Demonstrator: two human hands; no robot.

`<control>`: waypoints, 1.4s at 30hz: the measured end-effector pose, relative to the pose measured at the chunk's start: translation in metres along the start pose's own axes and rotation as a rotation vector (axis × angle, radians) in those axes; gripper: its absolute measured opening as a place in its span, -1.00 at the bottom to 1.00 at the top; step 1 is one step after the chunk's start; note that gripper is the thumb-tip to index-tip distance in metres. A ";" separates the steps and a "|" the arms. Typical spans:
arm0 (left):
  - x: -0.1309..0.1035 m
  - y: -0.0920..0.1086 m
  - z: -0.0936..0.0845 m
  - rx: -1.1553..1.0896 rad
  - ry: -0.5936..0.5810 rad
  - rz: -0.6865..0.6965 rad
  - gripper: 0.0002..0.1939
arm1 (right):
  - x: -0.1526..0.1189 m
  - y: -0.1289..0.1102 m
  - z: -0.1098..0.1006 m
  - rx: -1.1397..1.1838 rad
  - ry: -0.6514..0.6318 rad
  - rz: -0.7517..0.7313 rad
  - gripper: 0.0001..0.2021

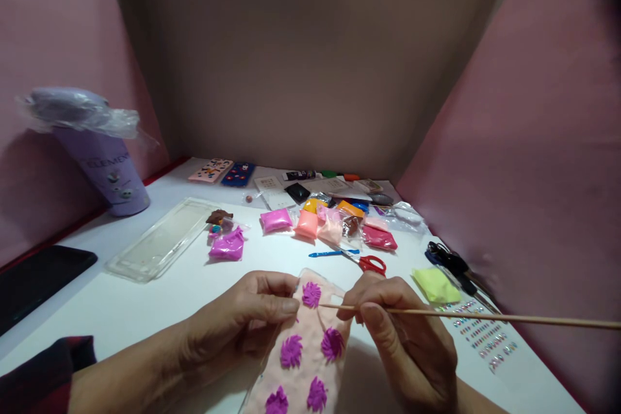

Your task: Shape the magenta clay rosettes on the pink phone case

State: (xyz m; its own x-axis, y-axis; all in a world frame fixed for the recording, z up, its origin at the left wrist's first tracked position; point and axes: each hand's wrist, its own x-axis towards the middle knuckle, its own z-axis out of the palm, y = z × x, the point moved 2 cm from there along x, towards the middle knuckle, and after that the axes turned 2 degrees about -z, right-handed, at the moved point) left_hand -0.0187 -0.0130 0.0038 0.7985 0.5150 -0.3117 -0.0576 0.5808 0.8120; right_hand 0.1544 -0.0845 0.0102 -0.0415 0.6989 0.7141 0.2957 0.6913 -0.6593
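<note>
A phone case (pixel 303 372) covered in pale peach clay is tilted up at the bottom centre, bearing several purple clay flowers. My left hand (pixel 247 314) grips its upper left edge, thumb on the front and the other fingers partly hidden. Between the thumb and fingers of my right hand (pixel 400 336) is a long thin wooden stick (pixel 485 317). The stick's pointed end reaches the right side of the top purple flower (pixel 311 295). My right hand is close over the case's upper right edge.
Beyond the case lie red scissors (pixel 372 264), a blue tool (pixel 334 253) and clay packets (pixel 276 220). A clear case package (pixel 162 239), black phone (pixel 46 281) and purple cup (pixel 109 171) are left. Yellow clay (pixel 435 285) and a gem sheet (pixel 485 336) lie right.
</note>
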 end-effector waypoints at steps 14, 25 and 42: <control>0.000 -0.001 -0.002 0.002 0.022 -0.012 -0.83 | -0.001 0.004 -0.001 -0.050 0.010 -0.019 -0.85; 0.000 -0.001 -0.002 0.013 0.030 -0.015 -0.80 | 0.000 0.000 0.000 -0.031 0.041 -0.015 -0.85; 0.002 -0.003 -0.004 0.035 0.006 -0.017 -0.87 | -0.001 -0.002 0.002 0.030 0.017 0.004 -0.84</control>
State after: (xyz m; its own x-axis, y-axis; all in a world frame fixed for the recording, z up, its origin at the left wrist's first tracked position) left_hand -0.0192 -0.0117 -0.0010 0.7957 0.5091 -0.3282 -0.0234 0.5673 0.8232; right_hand 0.1519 -0.0861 0.0100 -0.0243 0.6988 0.7149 0.2670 0.6937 -0.6690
